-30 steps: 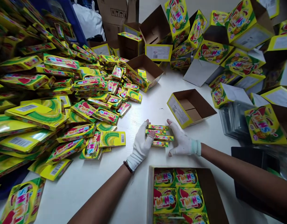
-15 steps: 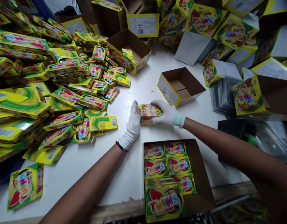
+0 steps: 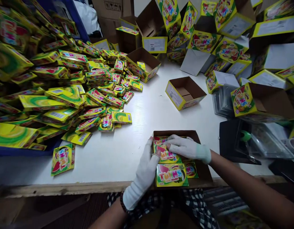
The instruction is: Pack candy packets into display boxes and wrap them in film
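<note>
My gloved left hand (image 3: 145, 170) is at the left side of an open carton (image 3: 204, 173), its thumb over the near-left edge of a crayon box (image 3: 167, 156). From the right, my gloved right hand (image 3: 185, 148) curls its fingers over the far side of that same box, so the two hands grip it between them. What lies under it is mostly hidden. A crayon box marked TWINS (image 3: 172, 175) sits raised at the carton's near left, with another crayon box (image 3: 191, 169) lower beside it. My right hand covers the crayon boxes behind.
A large heap of crayon boxes (image 3: 94, 92) spreads over the left of the white table (image 3: 147, 117). One empty carton (image 3: 185, 90) stands ahead; another carton (image 3: 147, 63) behind it has a box inside. Stacked cartons (image 3: 229, 49) and clear plastic cases (image 3: 223, 101) are at right.
Both hands have come from the table ahead of the carton down into it, bringing the small stack of crayon boxes they held. The camera view has tilted and shifted left.
</note>
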Demonstrator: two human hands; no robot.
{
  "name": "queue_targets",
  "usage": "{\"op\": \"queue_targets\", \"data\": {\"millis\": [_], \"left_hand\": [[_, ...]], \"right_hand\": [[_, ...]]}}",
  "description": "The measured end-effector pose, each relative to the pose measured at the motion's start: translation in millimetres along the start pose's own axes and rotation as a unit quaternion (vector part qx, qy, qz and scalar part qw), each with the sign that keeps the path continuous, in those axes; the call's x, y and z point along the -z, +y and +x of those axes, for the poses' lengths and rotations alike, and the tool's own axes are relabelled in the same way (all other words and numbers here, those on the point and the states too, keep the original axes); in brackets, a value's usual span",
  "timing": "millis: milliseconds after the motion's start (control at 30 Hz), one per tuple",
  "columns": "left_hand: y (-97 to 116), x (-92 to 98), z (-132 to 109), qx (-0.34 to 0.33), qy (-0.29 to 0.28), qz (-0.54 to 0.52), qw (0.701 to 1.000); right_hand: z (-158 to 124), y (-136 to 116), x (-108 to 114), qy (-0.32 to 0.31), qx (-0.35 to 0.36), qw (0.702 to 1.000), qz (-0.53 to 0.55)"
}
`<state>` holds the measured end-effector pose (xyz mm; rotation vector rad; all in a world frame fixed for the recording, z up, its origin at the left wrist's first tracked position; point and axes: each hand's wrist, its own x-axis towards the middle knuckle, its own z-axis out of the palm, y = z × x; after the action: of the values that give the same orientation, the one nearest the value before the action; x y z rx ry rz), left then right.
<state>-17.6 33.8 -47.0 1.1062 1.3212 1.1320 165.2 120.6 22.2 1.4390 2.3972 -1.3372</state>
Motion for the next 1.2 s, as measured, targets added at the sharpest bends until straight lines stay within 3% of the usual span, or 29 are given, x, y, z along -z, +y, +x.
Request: {"op": "queue_targets", "data": {"millis": [133, 233, 300, 400, 467, 533, 600, 667, 733, 800, 867, 933, 1000, 1033, 1100, 1133, 1200], "left_hand": [[8, 3.5, -11, -0.024, -0.006, 0.094, 0.995], [21, 35.4, 12, -0.129, -0.04, 0.216, 0.967], [34, 66.9, 45, -0.215, -0.006, 0.368, 0.905], [51, 113.5, 101, -0.218, 0.061, 0.593, 0.772], [57, 134.1, 127, -0.211, 0.051, 0.64, 0.737], [56, 140.6, 135, -0.211, 0.032, 0.635, 0.742], [51, 131.6, 127, -0.217, 0.036, 0.599, 0.77], [45, 110.6, 109, -0.239, 0.061, 0.514, 0.821], [42, 87.3, 88, -0.277, 0.073, 0.381, 0.879], [42, 74.0, 73, -0.309, 0.076, 0.283, 0.905], [40, 79.8, 68, -0.319, 0.134, 0.26, 0.902], [35, 103.9, 71, -0.288, 0.256, 0.285, 0.878], [24, 135.2, 79, -0.207, 0.355, 0.302, 0.86], [17, 148.7, 83, -0.158, 0.375, 0.291, 0.866], [3, 164.3, 90, -0.078, 0.369, 0.24, 0.894], [-3, 165.3, 92, -0.056, 0.355, 0.211, 0.909], [-13, 156.7, 93, -0.045, 0.327, 0.179, 0.927]], "right_hand": [[8, -10, -13, 0.025, 0.069, 0.994, -0.086], [8, -16, -17, 0.033, 0.078, 0.988, -0.129], [8, -17, -19, 0.043, 0.091, 0.984, -0.148], [5, -17, -22, 0.058, 0.096, 0.98, -0.165], [1, -15, -21, 0.071, 0.096, 0.979, -0.168], [-3, -14, -18, 0.114, 0.113, 0.974, -0.159], [-2, -17, -12, 0.196, 0.148, 0.958, -0.146], [7, -25, -4, 0.281, 0.189, 0.929, -0.146], [24, -39, 4, 0.312, 0.225, 0.91, -0.153], [43, -54, 10, 0.266, 0.243, 0.921, -0.147], [62, -68, 14, 0.196, 0.22, 0.947, -0.125], [78, -77, 15, 0.168, 0.154, 0.972, -0.055], [94, -86, 11, 0.142, 0.073, 0.98, 0.123], [103, -90, 7, 0.11, 0.035, 0.964, 0.24], [123, -100, -7, 0.021, -0.025, 0.899, 0.437], [134, -105, -15, -0.013, -0.046, 0.872, 0.487], [157, -116, -32, -0.024, -0.073, 0.875, 0.477]]}}
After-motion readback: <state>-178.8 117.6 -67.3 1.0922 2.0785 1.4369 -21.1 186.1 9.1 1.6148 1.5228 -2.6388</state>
